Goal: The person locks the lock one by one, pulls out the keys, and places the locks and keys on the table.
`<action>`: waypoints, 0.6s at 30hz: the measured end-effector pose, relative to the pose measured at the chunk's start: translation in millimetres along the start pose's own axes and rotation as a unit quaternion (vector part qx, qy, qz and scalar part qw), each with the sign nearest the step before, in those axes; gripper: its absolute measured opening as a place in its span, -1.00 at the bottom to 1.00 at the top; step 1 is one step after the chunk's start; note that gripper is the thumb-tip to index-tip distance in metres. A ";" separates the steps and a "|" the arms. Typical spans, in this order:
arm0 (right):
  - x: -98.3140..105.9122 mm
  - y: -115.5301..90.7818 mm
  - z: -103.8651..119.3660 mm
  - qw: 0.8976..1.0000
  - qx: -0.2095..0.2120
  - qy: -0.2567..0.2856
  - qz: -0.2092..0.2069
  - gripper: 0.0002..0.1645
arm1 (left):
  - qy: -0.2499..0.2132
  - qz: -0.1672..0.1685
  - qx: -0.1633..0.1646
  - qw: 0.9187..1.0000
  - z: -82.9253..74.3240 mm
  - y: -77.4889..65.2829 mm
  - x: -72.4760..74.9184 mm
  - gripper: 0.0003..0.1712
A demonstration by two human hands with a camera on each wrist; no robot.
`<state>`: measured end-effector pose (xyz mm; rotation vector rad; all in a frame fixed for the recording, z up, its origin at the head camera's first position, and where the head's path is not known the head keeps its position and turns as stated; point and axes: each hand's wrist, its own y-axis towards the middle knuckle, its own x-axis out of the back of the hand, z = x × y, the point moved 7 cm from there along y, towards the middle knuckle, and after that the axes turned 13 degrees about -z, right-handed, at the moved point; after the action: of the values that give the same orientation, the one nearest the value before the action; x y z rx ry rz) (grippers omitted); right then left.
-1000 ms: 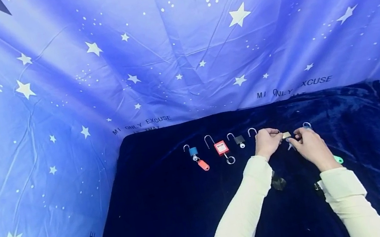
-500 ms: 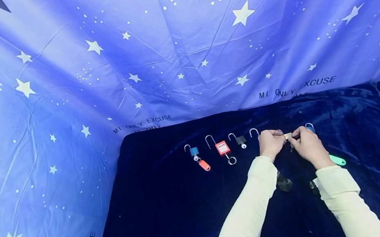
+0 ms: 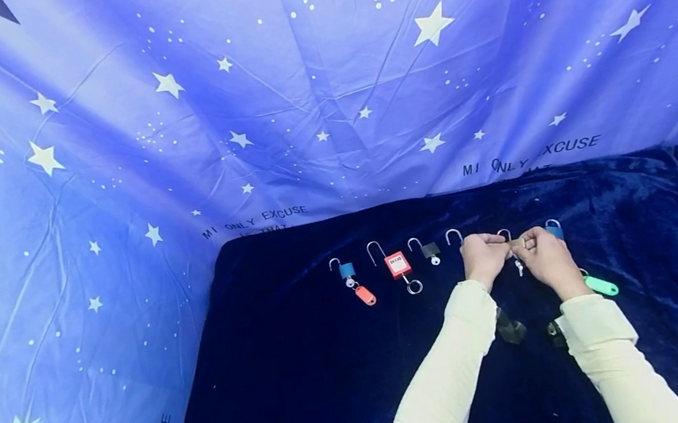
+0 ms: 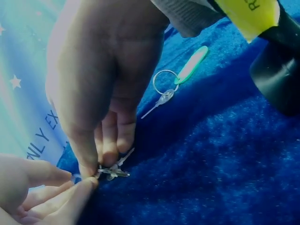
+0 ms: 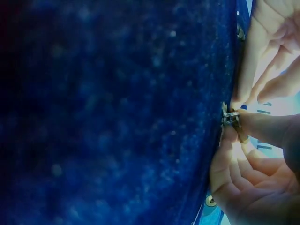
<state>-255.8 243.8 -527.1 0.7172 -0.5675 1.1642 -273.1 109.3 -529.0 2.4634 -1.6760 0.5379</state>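
A small brass padlock [image 3: 518, 244] is between my two hands, its silver shackle [image 3: 504, 235] showing above and small keys [image 3: 519, 268] hanging below. My left hand [image 3: 486, 260] pinches its left side with thumb and fingertips. On the other side, my right hand [image 3: 549, 261] grips the lock body between thumb and fingers, hiding much of it. In the left wrist view the keys [image 4: 113, 172] stick out beneath the right fingertips. The right wrist view shows the lock's metal end [image 5: 230, 118] between the right thumb and finger.
Left of my hands lie a blue padlock [image 3: 346, 270], a red padlock [image 3: 397, 264] and a dark padlock [image 3: 429, 250], shackles raised. Another shackle [image 3: 452, 236] shows beside my left hand. Beyond my right hand are another blue padlock [image 3: 554, 229] and a green key tag [image 3: 601, 285].
My hands have come together on the brass padlock. Its shackle and hanging keys now show more clearly between them. The other padlocks have stayed in place; the view shifted slightly.
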 end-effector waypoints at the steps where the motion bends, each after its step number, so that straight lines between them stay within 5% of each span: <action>1: 0.5 -0.5 0.2 1.000 -0.001 0.003 -0.001 -0.64 | -0.016 0.000 0.005 1.000 1.3 -0.5 -0.9 -0.93; 8: 8.0 -5.3 0.2 0.999 -0.025 0.030 -0.011 -0.60 | -0.144 0.009 0.047 0.989 7.2 -2.2 -4.7 -0.93; 18: 16.4 -19.7 3.5 0.978 -0.079 0.191 -0.007 -0.50 | -0.303 0.056 0.046 0.950 1.7 -7.9 7.3 -0.77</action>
<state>-232.2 246.8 -517.0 0.3472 -0.3259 1.1917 -263.1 105.4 -527.1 2.7972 -2.0354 -0.1706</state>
